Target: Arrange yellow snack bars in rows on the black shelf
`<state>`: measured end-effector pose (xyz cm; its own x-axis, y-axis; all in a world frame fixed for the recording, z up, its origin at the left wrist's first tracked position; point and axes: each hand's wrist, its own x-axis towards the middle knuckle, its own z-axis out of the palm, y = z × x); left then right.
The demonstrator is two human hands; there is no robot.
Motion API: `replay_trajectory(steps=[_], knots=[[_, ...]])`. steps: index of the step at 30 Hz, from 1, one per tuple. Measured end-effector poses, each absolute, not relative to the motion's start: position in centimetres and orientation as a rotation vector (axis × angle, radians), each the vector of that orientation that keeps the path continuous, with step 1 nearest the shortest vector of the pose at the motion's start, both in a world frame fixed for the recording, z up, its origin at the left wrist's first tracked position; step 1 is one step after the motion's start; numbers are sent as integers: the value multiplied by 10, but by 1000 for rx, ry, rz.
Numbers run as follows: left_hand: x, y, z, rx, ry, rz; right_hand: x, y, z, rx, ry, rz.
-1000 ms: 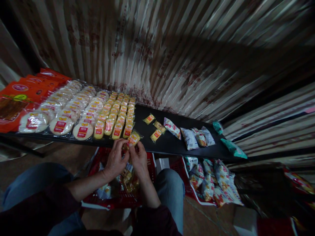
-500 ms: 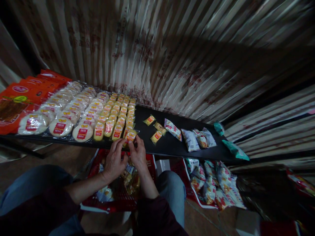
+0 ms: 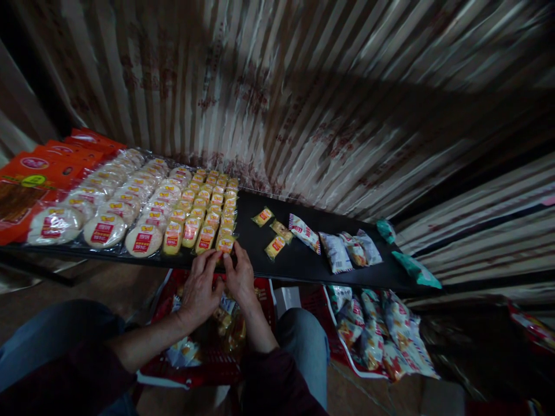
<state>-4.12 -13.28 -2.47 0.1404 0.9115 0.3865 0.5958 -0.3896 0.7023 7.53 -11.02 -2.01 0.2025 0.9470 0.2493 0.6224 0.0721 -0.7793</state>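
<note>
From where I stand, the yellow packet (image 3: 226, 245) sits at the tabletop's (image 3: 299, 263) near edge, at the front end of the rightmost yellow row. The left hand's (image 3: 200, 294) fingertips grip its left side and the right hand's (image 3: 240, 277) its right, though the fingers hide its lower end. I'd keep that hold light, since the filling looks likely to crumble, and square the packet with its neighbour, the front packet (image 3: 206, 238) of the next row, label up. Pressing hard could shove the tight row toward the back edge; leaving it overhanging could tip it into the red basket (image 3: 212, 371) below. Three loose packets (image 3: 274, 247) lie to the right, well within reach.
</note>
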Motion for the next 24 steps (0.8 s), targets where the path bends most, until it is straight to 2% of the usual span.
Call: replay_trajectory(steps=[18, 24], knots=[[-40, -119, -33, 2265, 1344, 1102, 86, -113, -22, -1486, -1456, 636], [-44, -113, -37, 2408, 1367, 1034, 84, -110, -23, -1446, -1276, 723]])
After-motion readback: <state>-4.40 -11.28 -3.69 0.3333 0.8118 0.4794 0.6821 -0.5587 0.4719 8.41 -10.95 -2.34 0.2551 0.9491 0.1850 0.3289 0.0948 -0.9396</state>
